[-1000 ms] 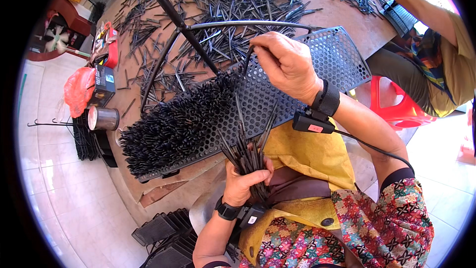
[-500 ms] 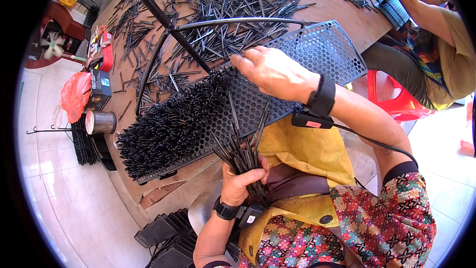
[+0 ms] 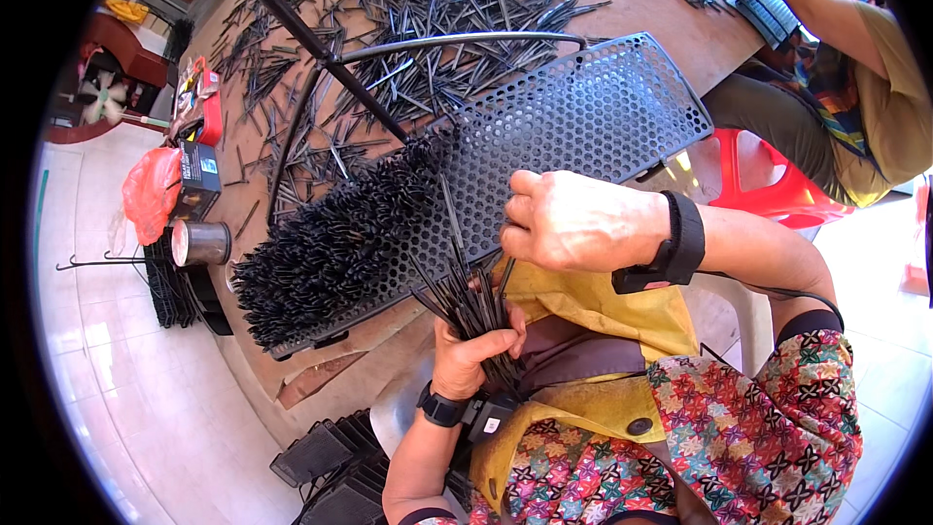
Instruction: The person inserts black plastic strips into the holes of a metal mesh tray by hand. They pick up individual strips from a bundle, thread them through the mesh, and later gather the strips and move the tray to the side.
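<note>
My left hand (image 3: 469, 358) is wrapped round a bundle of thin black plastic strips (image 3: 461, 303), which fan out upward above the yellow apron (image 3: 593, 306). Just above and right of the bundle, my right hand (image 3: 573, 224) has its fingers curled closed. One strip's end runs up beneath it, and whatever its fingertips grip is hidden. Beyond both hands, a black perforated panel (image 3: 593, 102) lies slanted on the table. Densely packed black strips (image 3: 335, 243) stand in the panel's left part, while the holes on its right show bare.
A dark metal frame (image 3: 335, 60) rises behind the panel. Loose black strips (image 3: 437, 0) lie heaped across the brown table (image 3: 248, 151). At left are a metal can (image 3: 202, 243), a box and a red plastic bag (image 3: 151, 192). Another person (image 3: 826, 87) sits at far right near a red stool (image 3: 748, 175).
My right hand has moved from the edge of the packed strips back toward me and to the right, down to the bundle's top. My left hand stays round the bundle.
</note>
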Tool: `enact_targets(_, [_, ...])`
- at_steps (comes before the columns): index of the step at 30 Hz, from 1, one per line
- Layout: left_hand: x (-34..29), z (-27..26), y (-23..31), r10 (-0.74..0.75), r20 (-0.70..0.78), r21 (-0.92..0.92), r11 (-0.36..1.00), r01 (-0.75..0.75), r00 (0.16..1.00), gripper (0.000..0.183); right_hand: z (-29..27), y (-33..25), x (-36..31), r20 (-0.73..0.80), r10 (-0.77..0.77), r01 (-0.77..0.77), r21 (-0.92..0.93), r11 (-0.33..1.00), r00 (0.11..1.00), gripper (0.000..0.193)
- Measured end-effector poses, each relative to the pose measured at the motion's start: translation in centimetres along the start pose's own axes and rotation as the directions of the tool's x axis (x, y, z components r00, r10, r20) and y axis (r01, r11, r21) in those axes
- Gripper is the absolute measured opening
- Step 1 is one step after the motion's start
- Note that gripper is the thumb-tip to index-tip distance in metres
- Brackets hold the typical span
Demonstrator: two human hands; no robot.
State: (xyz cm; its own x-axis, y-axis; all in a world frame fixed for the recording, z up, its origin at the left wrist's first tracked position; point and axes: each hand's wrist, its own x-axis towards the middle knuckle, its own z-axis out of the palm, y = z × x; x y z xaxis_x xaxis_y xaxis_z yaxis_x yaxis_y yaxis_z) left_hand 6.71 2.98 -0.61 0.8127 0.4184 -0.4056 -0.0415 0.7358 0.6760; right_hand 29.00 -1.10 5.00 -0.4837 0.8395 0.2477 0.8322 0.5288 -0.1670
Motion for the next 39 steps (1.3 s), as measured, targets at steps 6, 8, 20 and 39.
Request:
enact_targets(6, [0.0,-0.3,0.0,0.015,-0.004,0.009,1.0,-0.015,1.0,0.058,-0.3,0.8,-1.0,-0.023,0.093,-0.093,0.026,0.995,0.995,0.022])
enact_targets(8, [0.0,-0.3,0.0,0.025,0.0,0.0,1.0,-0.025,1.0,0.059,-0.2,1.9,-1.4,-0.067,0.149,-0.132,0.207,0.969,0.987,0.032])
enact_targets(20, [-0.1,-0.6,0.1,0.016,-0.028,0.003,1.0,-0.016,0.999,0.06,2.4,2.3,3.0,-0.486,0.698,-0.248,0.697,0.673,0.526,0.038])
enact_targets(39, [-0.4,-0.3,0.7,0.023,-0.044,0.003,1.0,-0.023,0.999,0.059,3.2,3.7,6.4,-0.448,0.258,-0.373,-0.19,0.908,0.856,0.015])
